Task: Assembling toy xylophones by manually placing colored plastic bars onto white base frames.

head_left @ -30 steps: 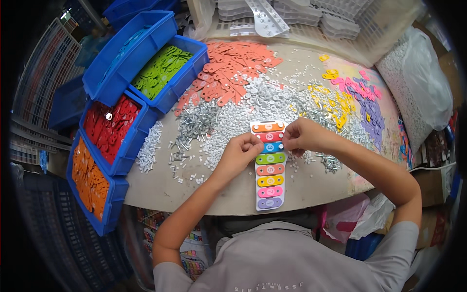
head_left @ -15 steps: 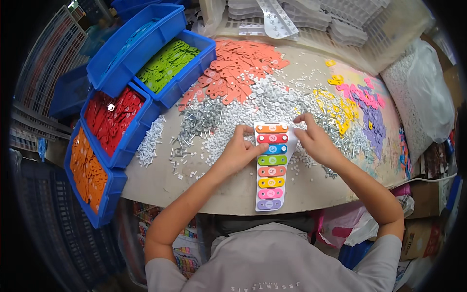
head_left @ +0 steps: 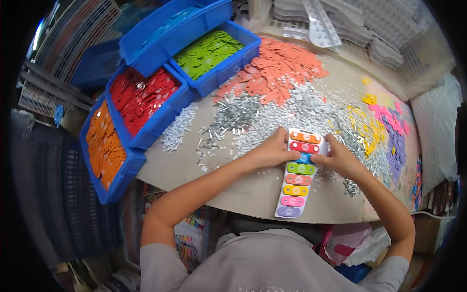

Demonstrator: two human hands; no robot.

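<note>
A white strip [head_left: 296,179] with a column of coloured bars, orange at the top and lilac at the bottom, lies slightly slanted above the table's near edge. White round caps sit on the ends of its orange bar [head_left: 305,136] and red bar [head_left: 304,147]. My left hand [head_left: 276,149] grips the strip's left edge, its thumb on the left end of the blue bar [head_left: 304,157]. From the other side my right hand [head_left: 338,158] closes on the right edge, its thumb pressing the blue bar's right end. Both thumbs cover that bar's ends.
Loose white caps [head_left: 272,124] and metal pins [head_left: 238,113] spread behind the strip. Coral pieces [head_left: 287,65] are heaped beyond. Blue bins hold orange pieces [head_left: 103,146], red pieces [head_left: 141,100] and green pieces [head_left: 209,51] at left. Yellow pieces [head_left: 367,127] and purple pieces [head_left: 396,151] lie right.
My right hand, earlier with raised fingers near the strip's upper right, now grips its edge with the thumb on the blue bar. The view has shifted, and the strip leans more.
</note>
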